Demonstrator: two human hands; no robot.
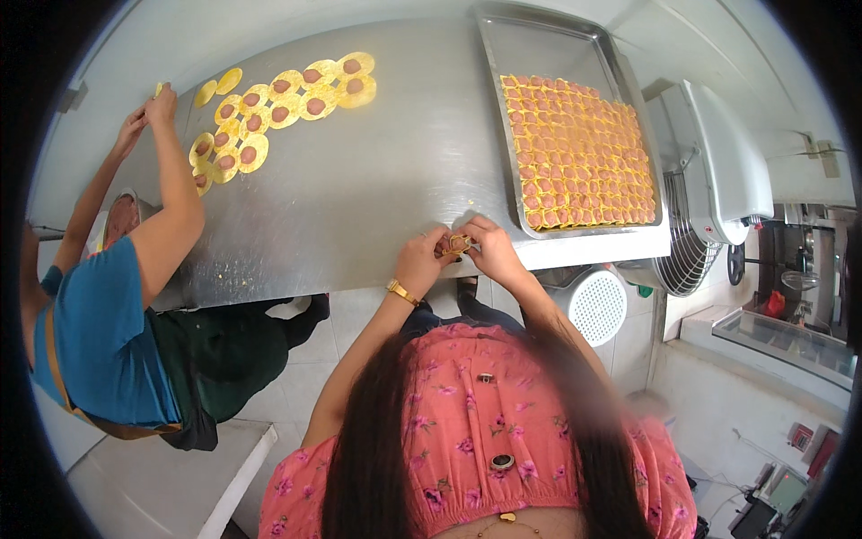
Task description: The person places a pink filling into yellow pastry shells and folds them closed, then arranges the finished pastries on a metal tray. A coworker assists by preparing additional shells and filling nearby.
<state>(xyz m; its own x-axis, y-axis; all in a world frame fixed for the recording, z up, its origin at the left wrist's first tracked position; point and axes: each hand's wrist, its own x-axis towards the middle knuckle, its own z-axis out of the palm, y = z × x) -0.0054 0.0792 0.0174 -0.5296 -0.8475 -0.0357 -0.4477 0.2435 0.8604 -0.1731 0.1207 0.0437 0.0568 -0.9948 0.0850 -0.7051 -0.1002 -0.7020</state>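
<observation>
At the near edge of the steel table, my left hand [422, 260] and my right hand [492, 249] meet around one open-topped meat dumpling [458, 244]. Its thin yellow wrapper is gathered about a pinkish filling, and the fingers of both hands are closed on it. To the right lies a metal tray [505, 193] with rows of finished dumplings [584, 148] packed side by side. Flat round yellow wrappers [356, 93], many topped with a ball of meat [281, 114], are spread over the far left of the table.
The steel table [377, 180] stretches before me. A co-worker in a blue top [108, 332] stands at the left, hands [148, 115] raised over the table's end near a bowl of meat [123, 218]. A large mixer [718, 162] stands right of the tray; a white perforated basket [597, 307] is below.
</observation>
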